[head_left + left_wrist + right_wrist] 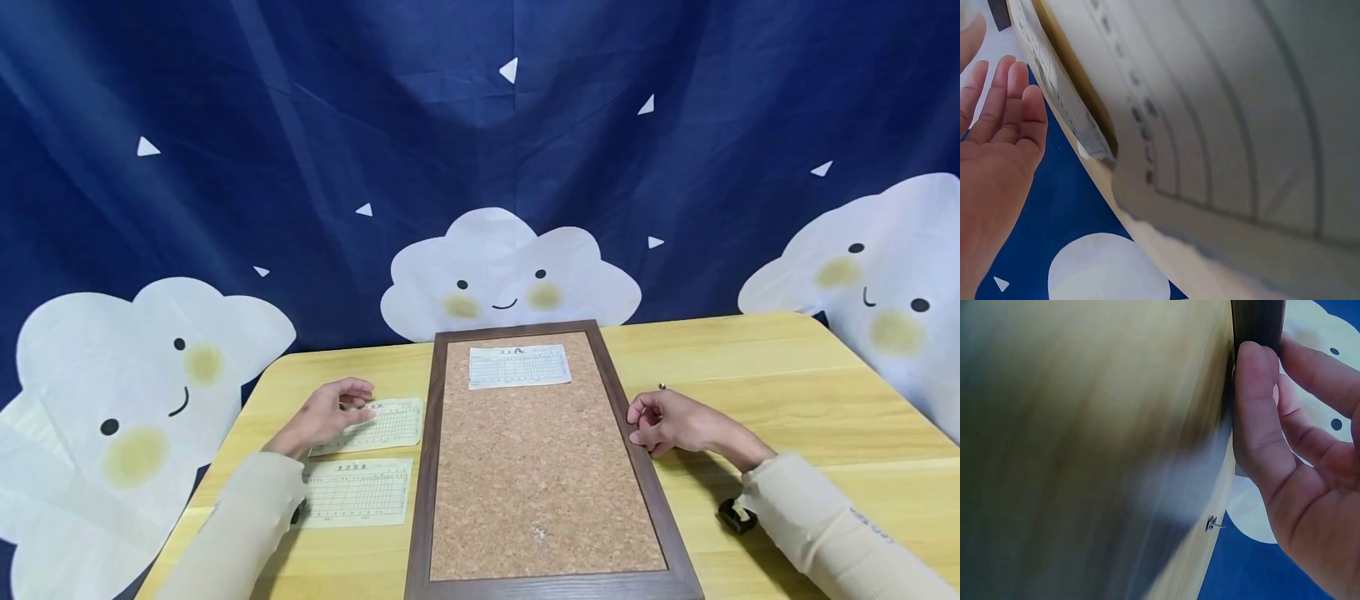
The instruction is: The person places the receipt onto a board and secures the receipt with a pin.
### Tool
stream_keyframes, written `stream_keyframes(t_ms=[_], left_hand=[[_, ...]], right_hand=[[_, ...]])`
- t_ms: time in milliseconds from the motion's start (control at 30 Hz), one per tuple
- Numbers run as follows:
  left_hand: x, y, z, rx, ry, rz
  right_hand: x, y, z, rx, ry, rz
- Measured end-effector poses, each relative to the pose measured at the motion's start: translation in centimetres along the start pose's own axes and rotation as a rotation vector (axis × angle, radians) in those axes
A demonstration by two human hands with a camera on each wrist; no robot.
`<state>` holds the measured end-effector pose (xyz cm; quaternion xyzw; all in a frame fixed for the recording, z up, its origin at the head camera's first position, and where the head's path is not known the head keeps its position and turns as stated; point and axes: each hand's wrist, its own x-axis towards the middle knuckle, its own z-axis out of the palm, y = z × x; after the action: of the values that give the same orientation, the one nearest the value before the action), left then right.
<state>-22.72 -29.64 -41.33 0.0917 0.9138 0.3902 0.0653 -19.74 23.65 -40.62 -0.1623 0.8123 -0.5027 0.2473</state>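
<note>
A cork board [540, 467] in a dark brown frame lies in the middle of the table. Near its top lies a printed paper slip [519, 367], with a small dark spot at its upper edge. My right hand [678, 422] pinches the frame's right side, thumb over the top and fingers at the edge, as the right wrist view shows. My left hand [330, 414] hovers, fingers loosely bent and holding nothing, over the upper of two pale slips [393, 425] left of the board. A lower slip [360, 493] lies beside my left sleeve.
A push pin [1212, 524] sits on the wooden table [780, 375] just behind my right hand. A dark blue curtain [450, 108] with smiling white clouds hangs along the table's far edge. The cork has a pale scuffed patch near the bottom.
</note>
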Motion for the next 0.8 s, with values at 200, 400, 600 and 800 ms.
stream_keyframes(t_ms=[200, 400, 600, 800], left_hand=[[-0.2, -0.3, -0.4, -0.008, 0.001, -0.004], [-0.3, -0.5, -0.6, 0.019, 0.007, -0.016], [-0.6, -0.9, -1.0, 0.034, 0.003, -0.023], [-0.9, -1.5, -1.4, 0.073, 0.013, -0.028]], right_hand=[[0.0, -0.3, 0.1, -0.025, 0.007, 0.008], [0.0, -0.3, 0.2, -0.04, 0.009, 0.005], [0.0, -0.3, 0.3, -0.055, 0.011, 0.003], [0.0, -0.3, 0.3, -0.069, 0.015, 0.001]])
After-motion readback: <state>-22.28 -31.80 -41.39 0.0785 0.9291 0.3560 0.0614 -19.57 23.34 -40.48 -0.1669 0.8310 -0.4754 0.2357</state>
